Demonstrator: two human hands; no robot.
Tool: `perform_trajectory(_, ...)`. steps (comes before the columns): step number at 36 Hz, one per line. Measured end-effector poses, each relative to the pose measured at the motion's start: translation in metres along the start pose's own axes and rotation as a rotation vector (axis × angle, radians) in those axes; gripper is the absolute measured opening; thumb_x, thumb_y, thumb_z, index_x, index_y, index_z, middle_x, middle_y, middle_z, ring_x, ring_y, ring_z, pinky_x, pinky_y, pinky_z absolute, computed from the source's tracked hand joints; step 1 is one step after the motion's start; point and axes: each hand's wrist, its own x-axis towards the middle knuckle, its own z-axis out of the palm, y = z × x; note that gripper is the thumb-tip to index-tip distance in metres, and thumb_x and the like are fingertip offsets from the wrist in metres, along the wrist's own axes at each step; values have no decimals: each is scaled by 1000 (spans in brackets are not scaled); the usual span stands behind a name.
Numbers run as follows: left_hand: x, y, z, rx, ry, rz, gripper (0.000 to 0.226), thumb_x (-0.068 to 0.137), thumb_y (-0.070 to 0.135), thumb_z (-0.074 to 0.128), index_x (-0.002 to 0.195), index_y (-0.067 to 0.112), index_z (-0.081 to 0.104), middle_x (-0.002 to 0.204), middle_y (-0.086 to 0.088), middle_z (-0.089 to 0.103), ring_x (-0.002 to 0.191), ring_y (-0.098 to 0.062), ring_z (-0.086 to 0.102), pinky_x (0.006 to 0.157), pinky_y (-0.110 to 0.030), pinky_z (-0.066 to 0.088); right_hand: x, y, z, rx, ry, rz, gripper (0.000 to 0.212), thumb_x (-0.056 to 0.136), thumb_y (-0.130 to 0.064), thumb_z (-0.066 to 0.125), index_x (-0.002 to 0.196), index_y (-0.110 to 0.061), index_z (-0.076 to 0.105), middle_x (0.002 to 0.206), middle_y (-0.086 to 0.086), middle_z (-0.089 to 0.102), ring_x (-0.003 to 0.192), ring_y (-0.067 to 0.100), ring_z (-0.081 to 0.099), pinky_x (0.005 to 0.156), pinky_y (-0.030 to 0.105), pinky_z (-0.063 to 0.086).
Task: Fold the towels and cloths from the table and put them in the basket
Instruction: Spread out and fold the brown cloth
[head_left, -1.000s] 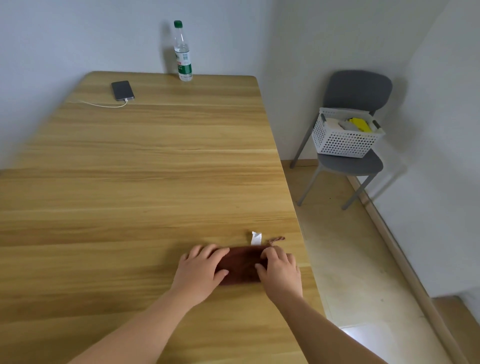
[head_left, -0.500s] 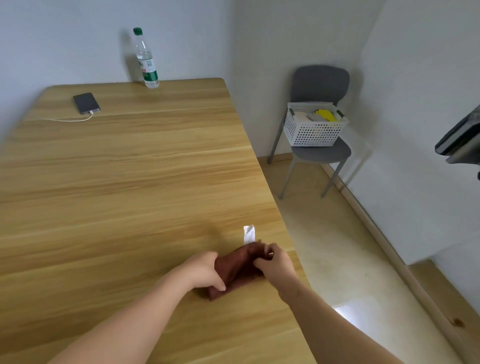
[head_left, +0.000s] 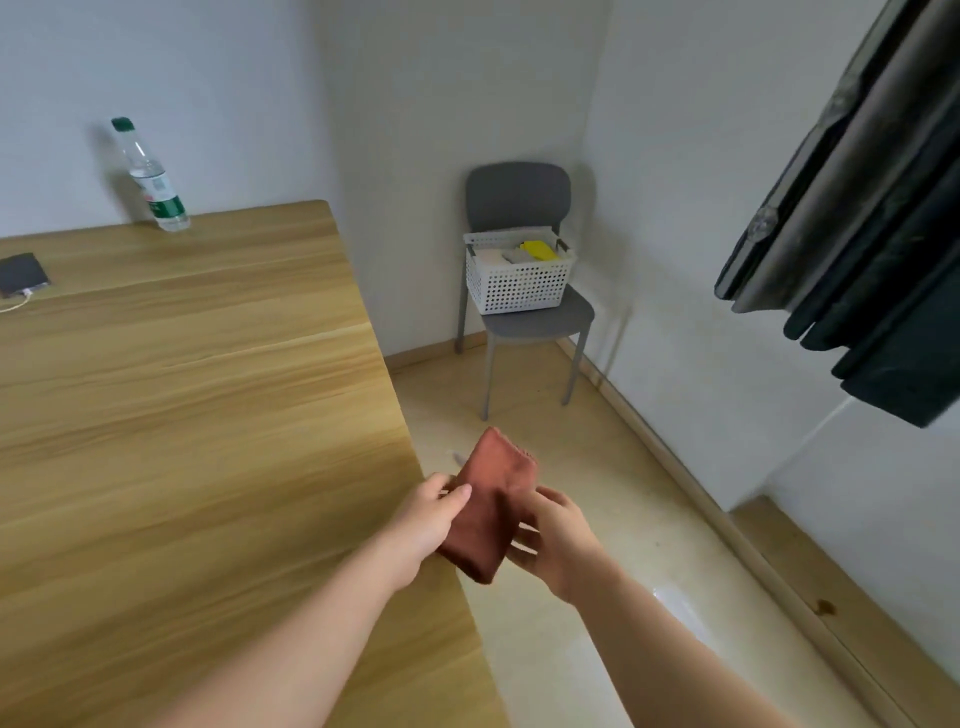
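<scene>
folded cloth (head_left: 488, 512): rust-brown, fuzzy nap, compact oblong packet, tilted w/ one corner pointing up + away, layered edges showing at the top right. it's held in the air just past the table (head_left: 208, 415) edge, over the floor, off the tabletop. left hand (head_left: 423, 525) grips its left side, thumb on top, fingers curled under. right hand (head_left: 553, 545) cups the right side from below, fingers curled round it; fingertips mostly hidden behind the cloth. white perforated basket (head_left: 519, 280) sits on a grey chair (head_left: 519, 208) by the wall, well apart from the cloth; inside it pale folded stuff + smth yellow, too small to tell. cloth's lower corner blurred.
</scene>
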Motion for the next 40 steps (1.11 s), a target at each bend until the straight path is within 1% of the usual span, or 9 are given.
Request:
perform_trajectory(3, 3, 19, 54, -41, 18, 6, 34, 97, 19, 47, 130, 27, 41, 118, -10, 59, 101, -25, 60, 79, -30, 46, -2, -21, -49, -36, -16, -2, 51, 91, -12, 58, 137, -16, 36, 104, 8, 60, 81, 22, 63, 65, 32, 50)
perform_trajectory(6, 2, 42, 106, -50, -1, 27, 44, 97, 14, 44, 125, 47, 32, 111, -9, 61, 90, -23, 61, 70, -27, 47, -6, -47, -102, -16, -22, -27, 49, 91, -8, 57, 132, -28, 38, 107, 7, 61, 80, 22, 64, 63, 32, 52)
perform_trajectory(13, 15, 90, 190, 9, -89, 31, 42, 93, 1, 40, 101, 38, 58, 118, -3, 58, 95, -19, 56, 77, -27, 43, -4, -104, -186, -52, -37, -87, 23, 95, -3, 45, 100, -20, 61, 88, 4, 61, 71, 19, 60, 54, 26, 50)
perform_trajectory(17, 36, 110, 216, -70, -60, -9, 34, 94, 6, 46, 105, 36, 59, 118, 0, 58, 100, -20, 59, 83, -33, 50, 13, -128, -208, -15, -68, -73, 16, 92, -6, 53, 101, -15, 62, 98, 6, 64, 86, 24, 63, 68, 38, 57)
perform_trajectory(21, 68, 132, 233, -180, -44, -31, 32, 94, 7, 49, 114, 30, 57, 108, 2, 59, 83, -15, 59, 67, -27, 49, 39, -152, -217, -11, -38, -91, 30, 90, -2, 55, 117, -15, 56, 116, 6, 63, 93, 22, 63, 57, 28, 53)
perform_trajectory(26, 122, 157, 239, -277, -52, -44, 34, 94, 7, 51, 116, 32, 53, 107, 0, 62, 93, -21, 62, 80, -39, 52, 87, -193, -218, -4, -10, -107, 33, 90, 3, 52, 118, -13, 56, 120, 9, 61, 89, 23, 63, 53, 26, 51)
perform_trajectory(30, 180, 187, 234, -340, -38, -14, 36, 93, 5, 52, 116, 32, 51, 101, -2, 62, 84, -19, 62, 68, -32, 53, 139, -233, -208, 0, -2, -125, 29, 91, 4, 49, 113, -13, 57, 119, 10, 61, 90, 25, 63, 51, 26, 51)
perform_trajectory(35, 267, 232, 208, -333, -12, -15, 40, 91, 5, 55, 116, 36, 53, 108, -2, 64, 92, -23, 65, 85, -44, 53, 219, -293, -179, 37, -45, -106, 26, 90, 7, 49, 104, -13, 58, 116, 12, 63, 99, 34, 64, 76, 48, 57)
perform_trajectory(40, 351, 284, 181, -341, 25, -4, 43, 90, 3, 56, 116, 37, 53, 111, -2, 63, 90, -21, 66, 81, -41, 55, 294, -359, -148, 1, -73, -111, 29, 89, 7, 48, 103, -16, 58, 111, 10, 65, 94, 30, 66, 80, 47, 55)
